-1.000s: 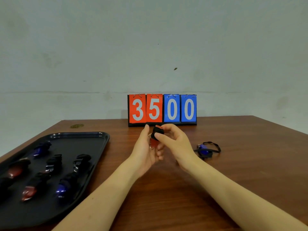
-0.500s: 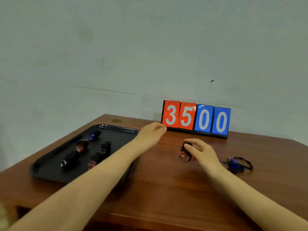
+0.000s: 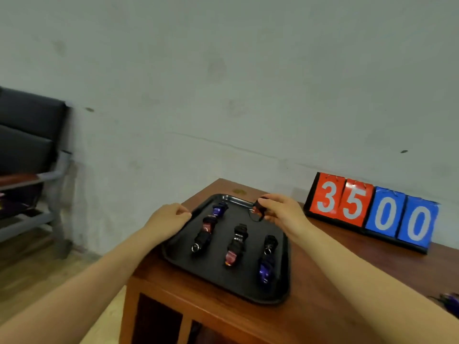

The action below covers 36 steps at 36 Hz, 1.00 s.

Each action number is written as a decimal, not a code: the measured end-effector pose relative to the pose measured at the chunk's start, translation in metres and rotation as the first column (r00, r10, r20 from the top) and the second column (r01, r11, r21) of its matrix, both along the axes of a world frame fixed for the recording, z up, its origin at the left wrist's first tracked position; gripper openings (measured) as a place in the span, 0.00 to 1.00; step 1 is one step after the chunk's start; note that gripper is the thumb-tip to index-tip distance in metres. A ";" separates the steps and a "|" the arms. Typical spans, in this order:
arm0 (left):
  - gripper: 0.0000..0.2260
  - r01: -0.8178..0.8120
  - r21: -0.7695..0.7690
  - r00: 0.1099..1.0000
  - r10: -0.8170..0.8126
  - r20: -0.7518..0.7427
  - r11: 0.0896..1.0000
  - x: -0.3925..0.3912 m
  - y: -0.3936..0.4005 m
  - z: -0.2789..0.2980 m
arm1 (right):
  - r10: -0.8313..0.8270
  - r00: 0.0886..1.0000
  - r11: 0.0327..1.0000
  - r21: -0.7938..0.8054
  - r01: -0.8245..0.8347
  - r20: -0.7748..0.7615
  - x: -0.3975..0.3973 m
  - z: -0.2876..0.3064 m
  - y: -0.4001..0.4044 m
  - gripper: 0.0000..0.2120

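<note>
Counter [image 3: 323, 281]: brown wood, seen from its near left corner.
Tray [image 3: 188, 247]: black, lying on the counter's left end.
In the tray: small red and blue pieces with black straps in rough rows. A blue piece [image 3: 266, 268] is nearest, a red piece [image 3: 232, 255] lies left of it, and another blue one [image 3: 219, 208] is at the far end.
Left hand [image 3: 167, 220]: fingers loosely curled with nothing seen in them, just at the tray's left rim; contact unclear.
Right hand [image 3: 283, 213]: fingertips pinching the small red strapped piece [image 3: 258, 209].
Small red strapped piece: held above the tray's far right corner, its black loop hanging below.
Scoreboard [image 3: 372, 212]: upright at the wall, reading 3500.
</note>
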<state>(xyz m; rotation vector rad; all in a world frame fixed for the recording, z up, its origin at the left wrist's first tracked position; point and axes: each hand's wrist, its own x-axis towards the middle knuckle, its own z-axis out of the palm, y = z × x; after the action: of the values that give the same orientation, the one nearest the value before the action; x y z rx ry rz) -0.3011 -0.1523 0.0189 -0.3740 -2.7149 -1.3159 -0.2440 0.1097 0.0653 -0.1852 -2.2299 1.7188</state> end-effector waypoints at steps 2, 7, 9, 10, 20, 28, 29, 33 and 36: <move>0.09 -0.015 0.033 1.000 0.016 -0.022 0.999 -0.003 -0.001 -0.005 | -0.025 1.000 0.999 0.028 0.024 0.017 -0.021 -0.003 -0.004 0.13; 0.09 0.001 0.026 0.999 0.000 -0.046 1.000 -0.012 -0.001 -0.011 | -0.112 0.990 0.983 0.152 0.099 0.082 -0.051 -0.011 -0.005 0.13; 0.11 -0.022 0.035 0.999 0.023 -0.028 0.999 -0.014 -0.002 -0.013 | -0.129 0.985 0.976 0.187 0.107 0.112 -0.059 -0.015 -0.002 0.12; 0.11 -0.035 0.046 0.999 0.036 -0.016 0.998 -0.014 -0.003 -0.014 | -0.136 0.982 0.973 0.203 0.108 0.131 -0.062 -0.017 -0.001 0.11; 0.12 -0.043 0.026 0.999 0.043 -0.024 0.999 -0.018 -0.001 -0.014 | -0.153 0.965 0.972 0.209 0.108 0.213 -0.076 -0.029 0.003 0.05; 0.12 -0.040 0.039 0.999 0.041 -0.032 0.998 -0.016 -0.002 -0.013 | -0.123 0.977 0.957 0.280 0.070 0.174 -0.081 -0.036 0.006 0.11; 0.12 -0.041 0.043 0.999 0.042 -0.029 0.998 -0.017 -0.003 -0.013 | -0.117 0.977 0.957 0.283 0.063 0.177 -0.081 -0.037 0.006 0.12; 0.11 -0.035 0.057 0.998 0.037 -0.043 0.998 -0.016 -0.003 -0.014 | -0.095 0.976 0.968 0.245 0.045 0.197 -0.074 -0.035 0.006 0.11; 0.10 -0.039 0.075 0.997 0.044 -0.058 0.996 -0.016 -0.003 -0.014 | -0.097 0.978 0.969 0.243 0.050 0.187 -0.065 -0.028 0.007 0.10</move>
<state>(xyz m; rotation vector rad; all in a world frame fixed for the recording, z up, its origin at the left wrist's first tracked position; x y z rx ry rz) -0.3174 -0.1549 0.0045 -0.3425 -2.6028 -1.3668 -0.3092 0.1169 0.0372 -0.3924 -2.5141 1.4343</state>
